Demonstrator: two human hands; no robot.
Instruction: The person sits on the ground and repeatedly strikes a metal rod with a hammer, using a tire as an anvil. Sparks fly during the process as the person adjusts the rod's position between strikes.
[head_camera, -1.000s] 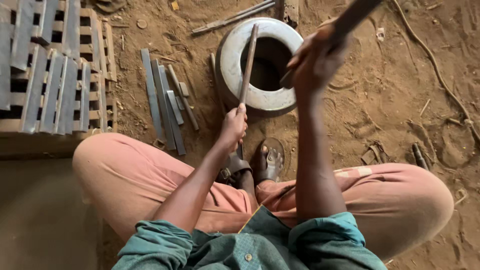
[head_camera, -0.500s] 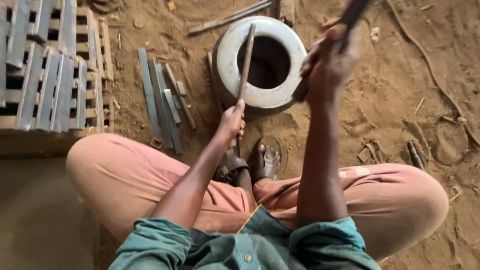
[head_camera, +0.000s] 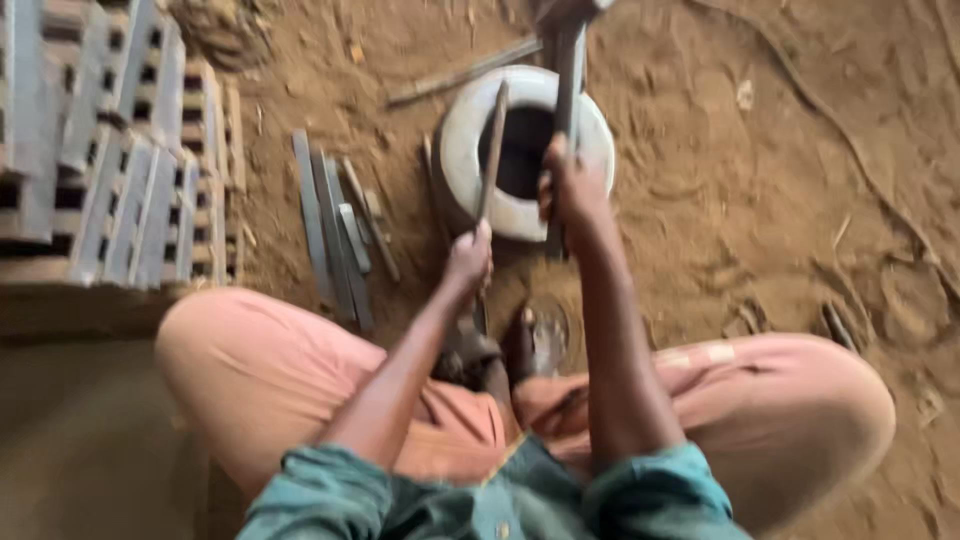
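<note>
Holding a thin rod (head_camera: 492, 150) upright in my left hand (head_camera: 468, 258), I have its far end laid over the near rim of the pale ring (head_camera: 470, 150) that sits on the dirt just beyond both hands. The left fingers are wrapped fully around the rod's lower end. My right hand (head_camera: 568, 190) is closed tight on the handle of a hammer (head_camera: 568, 70), the handle running up and away from the knuckles; its head is at the top edge of the view and too blurred to read clearly.

To strike well, I judge the rod should stay pressed flat on the rim so it cannot skip, with the left fingers kept low on it, well clear of the point where the blow would land. The two hands are close together, so I would bring the hammer straight down beside the left hand, not across it.

Left of my left hand a bundle of flat metal strips (head_camera: 335, 230) lies on the ground, and further left stand stacked slatted frames (head_camera: 110, 160). Beyond the ring a long bar (head_camera: 465, 72) lies on the dirt. Nearer me than the hands, between my knees (head_camera: 250, 370), my feet rest by a small round metal piece (head_camera: 548, 335). Nothing lies between hammer and rod
</note>
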